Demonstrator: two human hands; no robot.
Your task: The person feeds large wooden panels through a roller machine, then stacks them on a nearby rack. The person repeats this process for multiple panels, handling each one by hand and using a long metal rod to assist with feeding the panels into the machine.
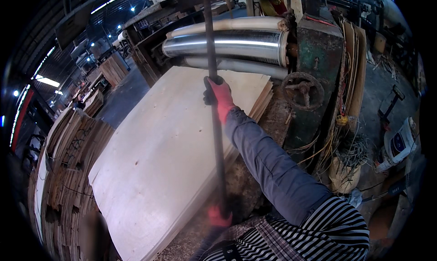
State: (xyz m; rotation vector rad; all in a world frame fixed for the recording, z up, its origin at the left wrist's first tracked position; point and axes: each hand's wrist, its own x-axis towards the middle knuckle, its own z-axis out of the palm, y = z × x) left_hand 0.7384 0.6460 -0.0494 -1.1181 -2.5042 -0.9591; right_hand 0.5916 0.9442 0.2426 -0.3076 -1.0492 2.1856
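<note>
The right hand's (219,97) fingers were wrapped around the pole (218,145), which ran in front of the sheets (150,147) and rollers (248,46). The left hand (220,216), blurred, gripped its lower end. Whether the pole touched the sheets, I couldn't tell.

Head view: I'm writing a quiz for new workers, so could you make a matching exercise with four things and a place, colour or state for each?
Things:
1. long pole
2. handwheel
3. wood veneer stack
4. bucket

Descriptions:
A. white, with a dark blue patch
B. pale, piled in front of the rollers
C. held in the right grip
D. rusty brown, spoked

Pairs: 1-C, 2-D, 3-B, 4-A
</note>
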